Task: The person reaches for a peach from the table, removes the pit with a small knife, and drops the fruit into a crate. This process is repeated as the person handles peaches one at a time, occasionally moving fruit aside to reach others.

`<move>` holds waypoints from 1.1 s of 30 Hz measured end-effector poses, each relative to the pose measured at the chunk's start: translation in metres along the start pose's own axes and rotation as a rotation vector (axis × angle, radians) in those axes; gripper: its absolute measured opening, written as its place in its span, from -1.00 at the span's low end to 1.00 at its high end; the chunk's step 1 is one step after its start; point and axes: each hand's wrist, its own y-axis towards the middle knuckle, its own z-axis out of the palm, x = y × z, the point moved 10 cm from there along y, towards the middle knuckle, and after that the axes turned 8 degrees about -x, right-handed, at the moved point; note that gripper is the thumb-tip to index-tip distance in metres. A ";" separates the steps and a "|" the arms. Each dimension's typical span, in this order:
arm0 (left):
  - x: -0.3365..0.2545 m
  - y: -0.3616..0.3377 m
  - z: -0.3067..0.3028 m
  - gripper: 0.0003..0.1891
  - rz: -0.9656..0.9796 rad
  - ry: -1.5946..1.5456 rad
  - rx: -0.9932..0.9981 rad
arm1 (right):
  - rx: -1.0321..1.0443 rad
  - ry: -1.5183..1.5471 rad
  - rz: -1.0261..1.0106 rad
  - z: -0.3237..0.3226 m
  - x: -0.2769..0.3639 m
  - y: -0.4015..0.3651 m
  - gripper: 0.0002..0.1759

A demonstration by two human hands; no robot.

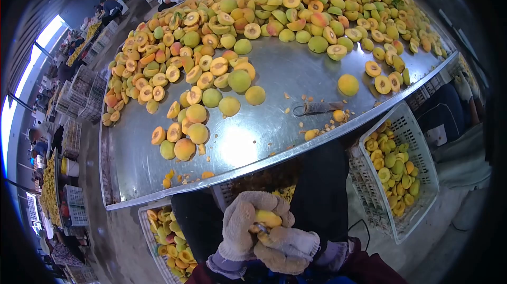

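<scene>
Both hands wear dirty beige work gloves and are together at my lap, below the table edge. My left hand (237, 228) is curled around a yellow peach half (268, 218). Against the fruit, my right hand (285, 252) is closed on a small metal pitting tool (257, 228), of which only a bit of metal shows. The fingers hide the rest of the tool and part of the fruit. On the metal table (280, 80) lies another tool, a looped pitting knife (319, 108) with a wrapped handle, among small fruit scraps.
A large heap of halved and whole peaches (237, 20) covers the table's far side. A crate (422, 157) of pitted halves stands at right; another crate (150, 241) is at lower left. Other people work at tables along the left, and a gloved person is across the table.
</scene>
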 end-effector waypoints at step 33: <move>-0.154 -0.129 -0.202 -0.73 0.437 1.071 -0.976 | -0.448 -0.582 -0.291 -0.025 0.037 0.019 -0.53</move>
